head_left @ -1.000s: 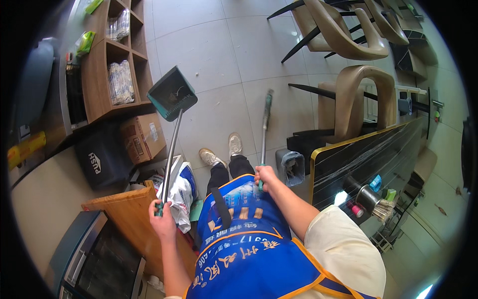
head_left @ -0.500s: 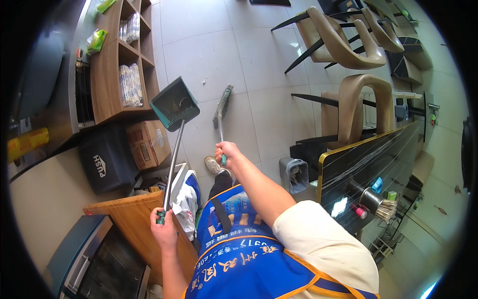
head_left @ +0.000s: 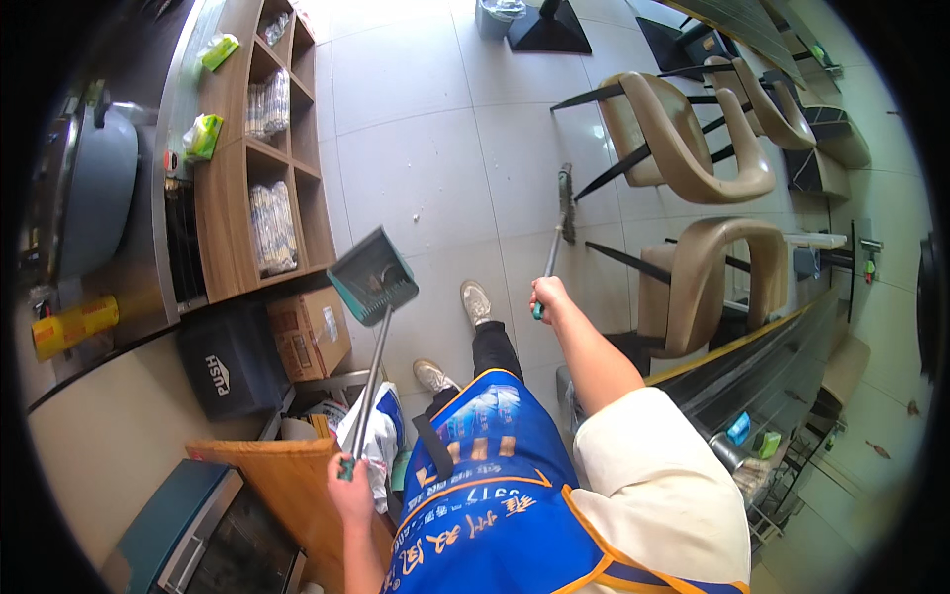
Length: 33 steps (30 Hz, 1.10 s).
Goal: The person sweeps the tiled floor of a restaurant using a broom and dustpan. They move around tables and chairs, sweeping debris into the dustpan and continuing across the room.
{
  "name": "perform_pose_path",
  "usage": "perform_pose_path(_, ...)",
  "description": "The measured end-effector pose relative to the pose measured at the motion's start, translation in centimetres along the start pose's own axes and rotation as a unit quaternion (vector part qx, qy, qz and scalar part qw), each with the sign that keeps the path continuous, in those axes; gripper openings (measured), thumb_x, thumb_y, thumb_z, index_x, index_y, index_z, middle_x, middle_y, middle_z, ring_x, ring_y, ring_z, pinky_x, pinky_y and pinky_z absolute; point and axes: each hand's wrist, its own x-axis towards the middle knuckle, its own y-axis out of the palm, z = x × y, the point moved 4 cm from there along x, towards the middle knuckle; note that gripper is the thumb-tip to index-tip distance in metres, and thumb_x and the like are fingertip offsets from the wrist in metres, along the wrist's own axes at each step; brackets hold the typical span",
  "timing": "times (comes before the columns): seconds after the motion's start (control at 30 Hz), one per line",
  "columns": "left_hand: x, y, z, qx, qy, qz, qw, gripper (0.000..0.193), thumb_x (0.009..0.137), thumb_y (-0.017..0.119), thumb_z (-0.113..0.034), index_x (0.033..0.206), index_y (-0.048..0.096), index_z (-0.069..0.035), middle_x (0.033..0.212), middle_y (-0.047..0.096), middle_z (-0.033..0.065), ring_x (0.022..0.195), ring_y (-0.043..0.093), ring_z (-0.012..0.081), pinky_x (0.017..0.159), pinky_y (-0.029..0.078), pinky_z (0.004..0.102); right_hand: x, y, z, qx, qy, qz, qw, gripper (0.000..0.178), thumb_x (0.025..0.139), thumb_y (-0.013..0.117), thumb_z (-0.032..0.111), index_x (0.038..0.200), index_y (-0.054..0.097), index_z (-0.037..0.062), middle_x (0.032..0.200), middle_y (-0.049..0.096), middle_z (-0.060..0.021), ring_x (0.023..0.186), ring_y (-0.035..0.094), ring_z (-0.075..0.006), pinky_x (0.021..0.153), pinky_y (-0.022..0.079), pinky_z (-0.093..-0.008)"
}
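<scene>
My left hand (head_left: 351,485) is closed round the green grip of a long-handled dustpan (head_left: 374,274). Its dark green pan tilts just off the corner of the wooden shelf unit, with some debris inside. In my right hand (head_left: 551,297) is the handle of a broom (head_left: 566,203), gripped near its green end. The broom's narrow head lies out on the tiled floor (head_left: 426,178), close to the leg of a beige chair (head_left: 643,129). Small white bits (head_left: 416,218) are scattered on the tiles between pan and broom.
On the left stand a shelf unit (head_left: 228,218) with wrapped cutlery packs, a cardboard box (head_left: 305,337) and a black bin (head_left: 233,361). More chairs (head_left: 727,287) and a dark table (head_left: 782,356) line the right. A small lined bin (head_left: 498,18) is at the far side.
My right hand has swung the broom rightward, toward the chairs. The dustpan has shifted slightly down and right in view. A second shoe now shows as I step forward.
</scene>
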Motion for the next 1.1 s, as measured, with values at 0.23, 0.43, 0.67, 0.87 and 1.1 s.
perform_pose_path(0.23, -1.1, 5.0, -3.9, -0.028, -0.129, -0.019, 0.991, 0.020, 0.082, 0.070, -0.003, 0.095, 0.055, -0.004, 0.075, 0.050, -0.0004, 0.060, 0.048, 0.0082, 0.053, 0.040, 0.0252, 6.1, 10.5, 3.2, -0.205, 0.009, 0.132, 0.970, 0.022, 0.089, 0.045, 0.012, 0.093, 0.064, 0.0016, 0.079, 0.065, -0.0127, 0.062, 0.061, -0.0229, 0.049, 0.048, -0.0428)
perform_pose_path(0.43, -1.0, 6.2, -5.7, -0.082, -0.175, -0.017, 0.981, 0.022, 0.085, 0.063, -0.005, 0.105, 0.052, -0.003, 0.076, 0.065, 0.0083, 0.040, 0.044, 0.0095, 0.038, 0.034, 0.0259, -1.5, 19.2, -2.2, -0.157, 0.024, 0.186, 0.970, 0.018, 0.083, 0.048, 0.003, 0.075, 0.061, -0.0048, 0.068, 0.061, -0.0214, 0.055, 0.062, -0.0305, 0.043, 0.047, -0.0463)
perform_pose_path(0.67, -1.0, 5.7, -4.9, -0.076, -0.132, -0.029, 0.988, 0.026, 0.082, 0.067, -0.006, 0.105, 0.054, -0.003, 0.076, 0.059, 0.0074, 0.041, 0.046, 0.0109, 0.038, 0.036, 0.0266, -5.4, 14.0, -1.1, -0.388, -0.186, 0.138, 0.892, 0.017, 0.082, 0.057, 0.009, 0.077, 0.063, -0.0052, 0.064, 0.059, -0.0161, 0.057, 0.064, -0.0268, 0.047, 0.049, -0.0436)
perform_pose_path(0.87, -0.1, 5.1, -4.5, -0.158, -0.125, 0.000, 0.979, 0.021, 0.084, 0.065, -0.007, 0.102, 0.054, -0.005, 0.078, 0.064, 0.0062, 0.047, 0.048, 0.0091, 0.040, 0.035, 0.0250, 0.1, 5.0, 2.2, -0.085, -0.062, 0.027, 0.994, 0.025, 0.086, 0.062, 0.014, 0.065, 0.058, 0.0004, 0.055, 0.051, -0.0088, 0.043, 0.050, -0.0200, 0.038, 0.035, -0.0376)
perform_pose_path(1.1, 4.5, 7.0, -8.6, -0.024, -0.034, -0.009, 0.999, 0.018, 0.085, 0.064, -0.007, 0.099, 0.055, -0.001, 0.081, 0.065, 0.0069, 0.062, 0.056, 0.0135, 0.056, 0.044, 0.0284, 11.1, -4.5, 18.1, -0.449, -0.105, -0.063, 0.885, 0.009, 0.070, 0.070, 0.009, 0.075, 0.075, 0.0042, 0.077, 0.072, -0.0131, 0.071, 0.072, -0.0250, 0.066, 0.057, -0.0371)
